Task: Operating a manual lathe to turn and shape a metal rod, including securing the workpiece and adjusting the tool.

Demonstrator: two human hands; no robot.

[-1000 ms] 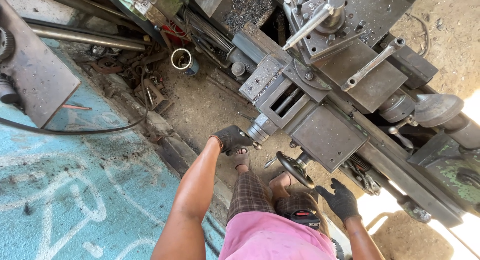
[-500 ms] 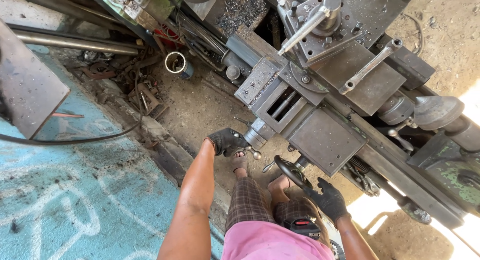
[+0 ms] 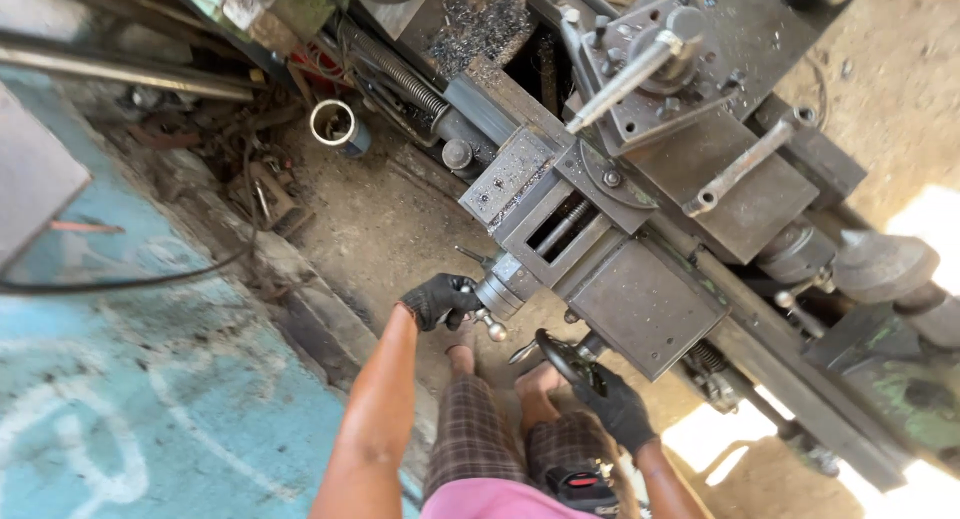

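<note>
Cross-slide crank handle [image 3: 487, 314] juts out at the front of the lathe carriage [image 3: 620, 269], and the gloved left hand [image 3: 440, 299] is wrapped tight around it from the left side. Just below and to the right, the dark handwheel [image 3: 568, 359] sits on the carriage's front face, with the gloved right hand [image 3: 617, 407] closed on its lower rim. A metal ring [image 3: 333, 123] lies well apart on the dirt floor [image 3: 370, 229].

Machine workshop: grimy metal lathe [image 3: 640, 239] with metal swarf [image 3: 480, 19], dirt floor [image 3: 370, 219], steel pipe [image 3: 120, 64], scrap parts [image 3: 260, 189] alongside.
</note>
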